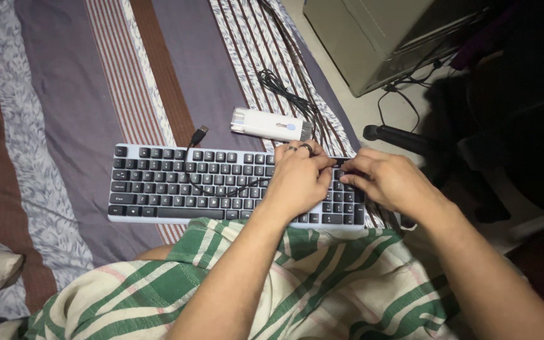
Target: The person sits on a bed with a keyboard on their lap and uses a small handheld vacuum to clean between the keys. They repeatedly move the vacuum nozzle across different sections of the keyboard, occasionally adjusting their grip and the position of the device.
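On the bed, our left hand (300, 176) and right hand (385, 179) pinch, probably, one keycap on the rigid keyboard (158, 182); small, grip its edges.

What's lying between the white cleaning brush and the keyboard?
In the head view, only bare striped bedsheet separates the white cleaning brush from the keyboard; the black cable's plug lies just left of that gap.

Person, head-camera view: bare forearms, no sleeves showing; two dark band rings on left hand (297, 179) fingers; right hand (388, 182) unadorned; green-and-cream striped cloth garment (322, 283) over lap.
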